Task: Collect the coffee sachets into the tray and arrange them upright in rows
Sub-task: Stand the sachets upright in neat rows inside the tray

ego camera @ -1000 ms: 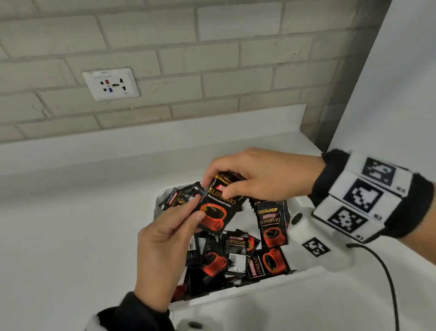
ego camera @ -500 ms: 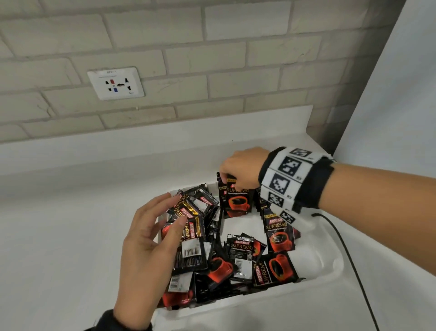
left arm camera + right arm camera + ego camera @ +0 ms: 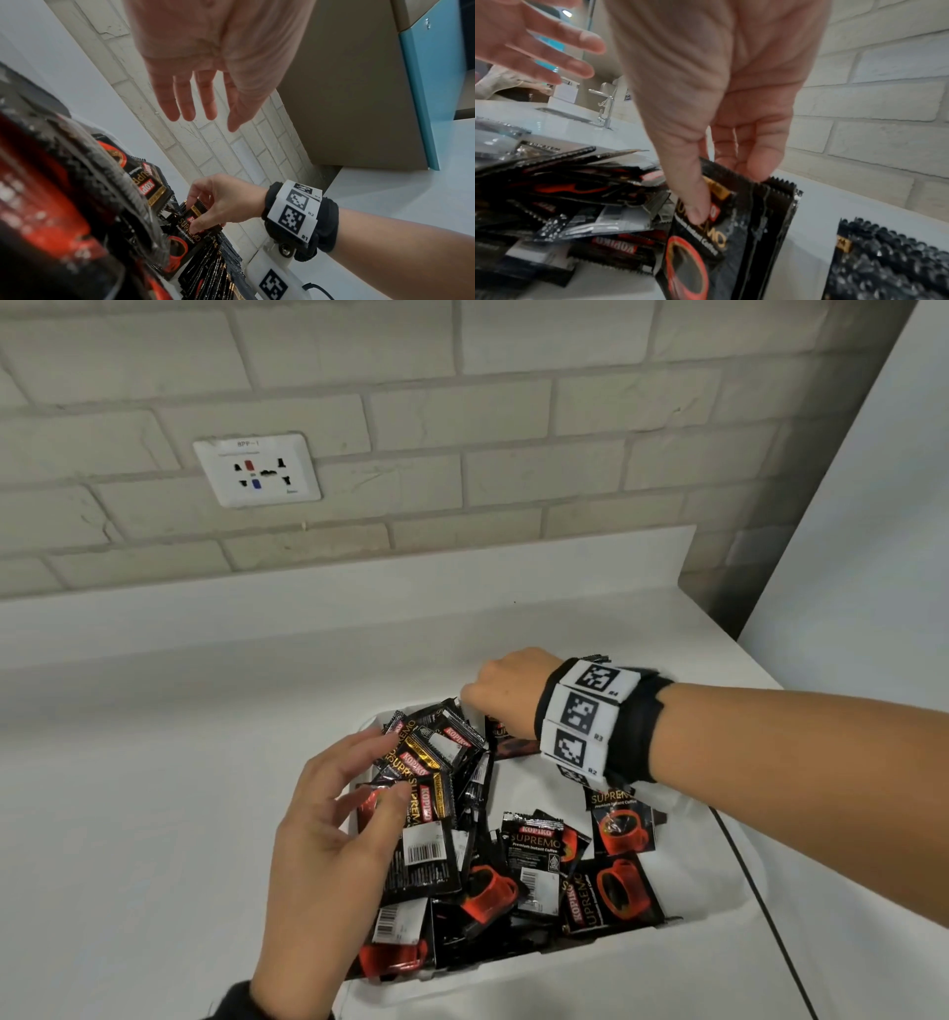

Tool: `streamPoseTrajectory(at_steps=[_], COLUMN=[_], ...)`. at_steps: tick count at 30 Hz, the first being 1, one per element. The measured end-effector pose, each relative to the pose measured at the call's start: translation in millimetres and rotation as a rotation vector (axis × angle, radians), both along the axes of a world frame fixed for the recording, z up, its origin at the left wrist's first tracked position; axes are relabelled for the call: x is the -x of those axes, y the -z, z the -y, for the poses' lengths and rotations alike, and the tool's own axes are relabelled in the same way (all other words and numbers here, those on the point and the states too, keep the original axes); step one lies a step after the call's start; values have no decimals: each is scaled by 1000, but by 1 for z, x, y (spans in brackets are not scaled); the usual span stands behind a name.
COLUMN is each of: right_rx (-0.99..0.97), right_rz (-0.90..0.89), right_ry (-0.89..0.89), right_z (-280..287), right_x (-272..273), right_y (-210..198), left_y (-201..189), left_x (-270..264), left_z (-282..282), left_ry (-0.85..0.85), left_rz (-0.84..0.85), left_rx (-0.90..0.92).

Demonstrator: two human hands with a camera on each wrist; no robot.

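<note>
A white tray [image 3: 719,880] on the counter holds a loose pile of black and red coffee sachets [image 3: 462,865]. My right hand [image 3: 482,706] is at the tray's far edge. There its thumb and fingers pinch the top of a small upright stack of sachets [image 3: 731,233], which also shows in the left wrist view [image 3: 190,229]. More sachets [image 3: 621,824] stand beside my right wrist. My left hand [image 3: 385,767] hovers over the pile's left side with its fingers spread and straight [image 3: 192,97], holding nothing.
A brick wall with a white socket plate [image 3: 257,469] rises behind the white counter. A black cable [image 3: 760,906] runs along the tray's right side. A pale panel closes off the right. A sink tap [image 3: 605,115] stands further along the counter.
Both hands held one sachet above the tray a second ago. My left hand let go and opened over the pile. My right hand carried the sachet down to the tray's far edge.
</note>
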State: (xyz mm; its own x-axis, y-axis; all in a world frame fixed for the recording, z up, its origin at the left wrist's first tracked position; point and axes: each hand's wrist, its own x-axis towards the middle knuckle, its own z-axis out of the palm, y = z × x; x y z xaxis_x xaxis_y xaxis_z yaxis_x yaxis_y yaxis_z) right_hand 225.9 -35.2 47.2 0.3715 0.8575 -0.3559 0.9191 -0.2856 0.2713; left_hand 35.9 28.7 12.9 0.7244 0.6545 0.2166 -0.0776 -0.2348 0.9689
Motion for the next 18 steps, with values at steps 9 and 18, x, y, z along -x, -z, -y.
streamPoseTrajectory(at_steps=[9,18], right_rx=[-92,-127], right_rz=[41,72], right_ry=[-36,-15], right_z=[4,8], right_x=[-5,-12], right_y=[3,5], left_y=[4,3], left_x=[0,3], left_z=[-2,-3], left_ry=[0,-17], left_rz=[-27,-59], left_rx=[-34,-67])
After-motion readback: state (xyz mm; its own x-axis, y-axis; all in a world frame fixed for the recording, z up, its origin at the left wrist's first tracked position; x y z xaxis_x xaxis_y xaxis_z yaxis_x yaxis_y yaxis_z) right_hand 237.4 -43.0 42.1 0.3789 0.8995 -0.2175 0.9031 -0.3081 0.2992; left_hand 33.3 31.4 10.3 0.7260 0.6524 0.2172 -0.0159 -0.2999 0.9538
